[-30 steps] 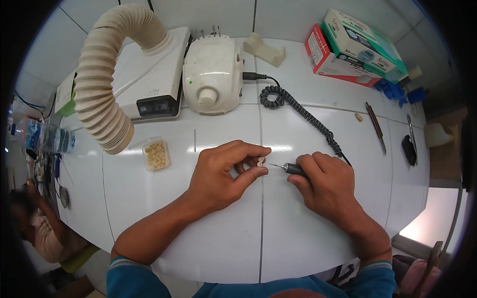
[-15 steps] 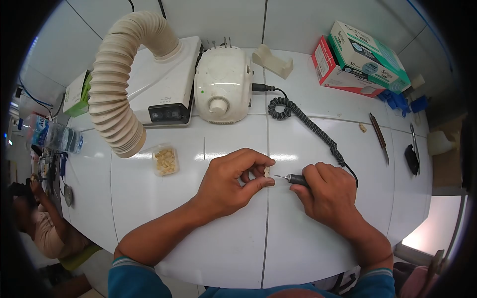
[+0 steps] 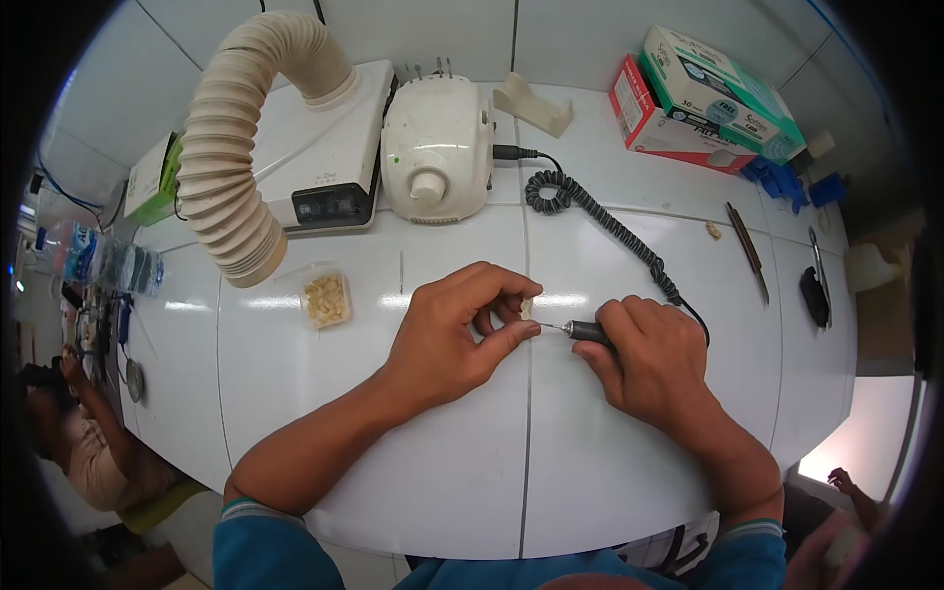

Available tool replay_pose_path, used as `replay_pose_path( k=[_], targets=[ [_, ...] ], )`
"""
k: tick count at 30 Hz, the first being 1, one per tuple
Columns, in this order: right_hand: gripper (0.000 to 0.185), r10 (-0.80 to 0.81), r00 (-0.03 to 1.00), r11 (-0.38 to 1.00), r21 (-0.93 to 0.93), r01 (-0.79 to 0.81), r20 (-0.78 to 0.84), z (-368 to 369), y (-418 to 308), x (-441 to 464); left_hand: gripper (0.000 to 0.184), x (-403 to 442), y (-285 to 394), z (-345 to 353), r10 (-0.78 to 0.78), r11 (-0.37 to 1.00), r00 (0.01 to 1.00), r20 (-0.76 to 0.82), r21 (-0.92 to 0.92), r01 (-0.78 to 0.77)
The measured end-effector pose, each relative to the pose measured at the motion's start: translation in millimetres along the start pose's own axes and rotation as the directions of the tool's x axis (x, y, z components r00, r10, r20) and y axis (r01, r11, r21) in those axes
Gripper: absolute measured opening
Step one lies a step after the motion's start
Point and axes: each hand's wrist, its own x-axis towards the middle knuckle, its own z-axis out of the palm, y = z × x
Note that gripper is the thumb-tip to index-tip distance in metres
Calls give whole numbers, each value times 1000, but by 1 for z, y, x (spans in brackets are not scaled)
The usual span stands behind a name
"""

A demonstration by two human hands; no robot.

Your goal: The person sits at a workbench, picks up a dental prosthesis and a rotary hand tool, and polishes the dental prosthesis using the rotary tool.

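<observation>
Left hand [image 3: 447,329] pinches a small pale piece [image 3: 526,309] between thumb and fingertip, right hand [image 3: 651,356] wraps the handpiece [image 3: 588,332] in curled fingers, bit [image 3: 554,326] just beside the piece (contact unclear); work seemingly under way, amount remaining cannot be told.

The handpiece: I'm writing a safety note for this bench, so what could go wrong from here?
The bit of the handpiece in the right hand points at the bare left hand, very near its thumb; a slip might nick it. The small pale piece is held only in a pinch, so it could twist or drop. The hose opens well away from the hands, so any dust might escape it.
</observation>
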Motion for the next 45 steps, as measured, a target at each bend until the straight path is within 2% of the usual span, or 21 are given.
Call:
replay_pose_path(
  k=[17,23,38,45],
  targets=[
    [36,51,998,999,-10,-52,-39,1,-5,-5,30,-1,-2,3,-47,997,999,-19,-61,45],
    [36,50,997,999,-17,-51,-62,5,-5,-5,30,-2,1,2,26,999,1000,1,30,-26],
    [36,40,997,999,-25,-42,-59,4,-5,-6,29,-3,-1,5,23,999,1000,-8,29,-23],
    [36,60,998,998,-6,-60,-35,5,-4,-6,31,-3,2,4,-19,999,999,44,39,18]
  ],
)
